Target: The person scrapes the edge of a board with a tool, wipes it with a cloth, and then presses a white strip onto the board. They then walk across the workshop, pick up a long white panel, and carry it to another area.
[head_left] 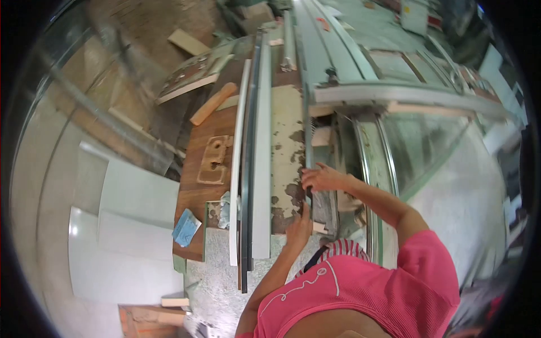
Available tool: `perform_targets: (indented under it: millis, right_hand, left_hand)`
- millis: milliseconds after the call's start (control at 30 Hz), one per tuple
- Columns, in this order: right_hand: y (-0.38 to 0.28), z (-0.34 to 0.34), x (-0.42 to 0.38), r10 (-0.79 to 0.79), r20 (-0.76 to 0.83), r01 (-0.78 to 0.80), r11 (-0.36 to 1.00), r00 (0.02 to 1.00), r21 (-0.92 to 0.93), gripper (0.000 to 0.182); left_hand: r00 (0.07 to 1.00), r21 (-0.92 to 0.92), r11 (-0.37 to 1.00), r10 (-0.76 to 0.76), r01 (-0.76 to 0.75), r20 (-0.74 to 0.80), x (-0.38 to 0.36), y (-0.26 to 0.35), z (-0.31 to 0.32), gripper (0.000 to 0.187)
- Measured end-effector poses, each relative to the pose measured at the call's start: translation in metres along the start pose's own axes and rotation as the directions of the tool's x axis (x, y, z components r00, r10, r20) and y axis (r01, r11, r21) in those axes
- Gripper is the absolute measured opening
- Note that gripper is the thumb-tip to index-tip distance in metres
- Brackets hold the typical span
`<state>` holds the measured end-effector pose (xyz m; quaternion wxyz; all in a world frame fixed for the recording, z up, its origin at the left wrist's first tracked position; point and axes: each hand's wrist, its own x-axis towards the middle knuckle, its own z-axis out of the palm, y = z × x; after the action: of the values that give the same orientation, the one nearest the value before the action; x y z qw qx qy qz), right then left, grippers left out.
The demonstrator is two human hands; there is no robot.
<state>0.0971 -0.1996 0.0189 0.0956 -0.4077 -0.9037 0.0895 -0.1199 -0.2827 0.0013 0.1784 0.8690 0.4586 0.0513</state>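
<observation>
A long thin dark strip (306, 129) runs up the bench along the right edge of a worn cream panel (286, 129) with dark patches. Near its lower end, my right hand (326, 177) has its fingers bent round the strip, one finger raised. Just below, my left hand (300, 228) grips the strip's end, one fingertip pointing up along it. What lies between the fingertips is small and partly hidden. Left of the panel lie a pale flat bar (262, 152), a dark bar (248, 163) and a narrow white bar (241, 152).
On the wooden top (194, 146) are a wooden stick (213, 104), a cut-out wooden piece (215, 160) and a blue packet (186, 228). A pale rail (406, 94) crosses at the right, above a glass panel (422, 146). White sheets (135, 225) stand at the left.
</observation>
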Motion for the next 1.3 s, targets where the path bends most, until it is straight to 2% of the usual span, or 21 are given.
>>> perform_targets:
  millis: [33,67,200,267,333,400,467,533,633,767,833,933,967,1000,1067,1133,1300]
  right_hand:
    - [0.006,-0.004,0.001,0.035,0.077,-0.035,0.999,0.996,-0.006,0.031]
    - [0.011,-0.005,0.0,0.023,0.038,-0.024,1.0,0.999,0.019,0.031]
    - [0.033,-0.001,0.004,-0.004,-0.009,0.005,0.999,1.0,0.034,0.028]
    - [0.041,0.004,-0.002,-0.017,-0.044,0.019,0.999,0.999,0.034,0.028]
    - [0.041,-0.006,0.005,-0.063,0.015,0.062,0.997,0.998,0.04,0.027]
    - [0.046,-0.001,0.01,-0.099,0.011,0.099,0.994,0.995,0.045,0.025]
    - [0.047,-0.001,0.013,-0.062,0.018,0.062,0.998,0.998,0.003,0.024]
    - [0.049,-0.004,0.013,-0.096,-0.026,0.096,0.995,0.995,0.0,0.024]
    - [0.053,-0.001,0.015,-0.088,-0.081,0.089,0.996,0.993,0.0,0.025]
    - [0.058,0.002,0.018,-0.069,-0.071,0.07,0.997,0.995,0.015,0.027]
    - [0.061,0.0,0.02,-0.066,-0.072,0.068,0.997,0.995,0.026,0.027]
    - [0.063,0.001,0.016,-0.025,-0.079,0.028,0.999,0.997,0.038,0.028]
    - [0.066,0.001,0.018,-0.045,-0.098,0.048,0.998,0.994,0.03,0.028]
    - [0.069,0.003,0.016,-0.064,-0.114,0.067,0.997,0.991,0.025,0.028]
    - [0.073,-0.002,0.018,-0.039,-0.055,0.041,0.999,0.998,0.029,0.028]
    - [0.076,-0.003,0.017,-0.064,-0.006,0.064,0.998,0.998,0.015,0.028]
    - [0.094,0.004,0.023,-0.049,-0.107,0.052,0.998,0.993,0.029,0.031]
  left_hand:
    - [0.998,-0.014,1.0,0.015,-0.016,-0.058,0.009,-0.005,0.006,0.065]
    - [0.993,-0.033,0.999,0.038,-0.042,-0.11,0.018,-0.005,0.01,0.065]
    - [0.994,-0.027,0.997,0.067,-0.069,-0.086,0.034,0.009,-0.007,0.063]
    - [0.997,-0.041,0.997,0.07,-0.071,-0.028,0.039,0.012,-0.003,0.062]
    - [0.992,-0.022,0.998,0.058,-0.061,-0.115,0.042,0.011,-0.005,0.062]
    - [0.994,-0.025,0.999,0.021,-0.024,-0.106,0.045,0.012,-0.008,0.063]
    - [0.994,0.05,0.996,-0.077,0.073,0.072,0.048,0.018,-0.018,0.065]
    - [0.996,0.068,0.995,-0.083,0.08,0.043,0.054,0.014,-0.015,0.065]
    - [1.0,0.054,0.998,-0.011,0.01,0.023,0.057,0.011,-0.015,0.065]
    - [0.994,0.092,0.994,-0.067,0.06,0.083,0.063,0.012,-0.018,0.065]
    - [1.0,0.088,0.996,-0.028,0.029,-0.01,0.064,0.011,-0.014,0.065]
    - [0.999,0.112,0.993,-0.035,0.039,-0.032,0.065,0.013,-0.012,0.066]
    - [0.995,0.125,0.989,-0.09,0.083,0.046,0.067,0.017,-0.015,0.064]
    - [0.995,0.118,0.992,-0.061,0.052,0.082,0.069,0.016,-0.012,0.064]
    - [0.996,0.121,0.993,0.001,0.01,-0.091,0.073,0.013,-0.006,0.061]
    - [0.998,0.091,0.996,-0.018,0.023,-0.055,0.077,0.017,-0.008,0.058]
    - [0.997,0.11,0.992,-0.062,0.067,-0.046,0.092,0.019,-0.01,0.055]
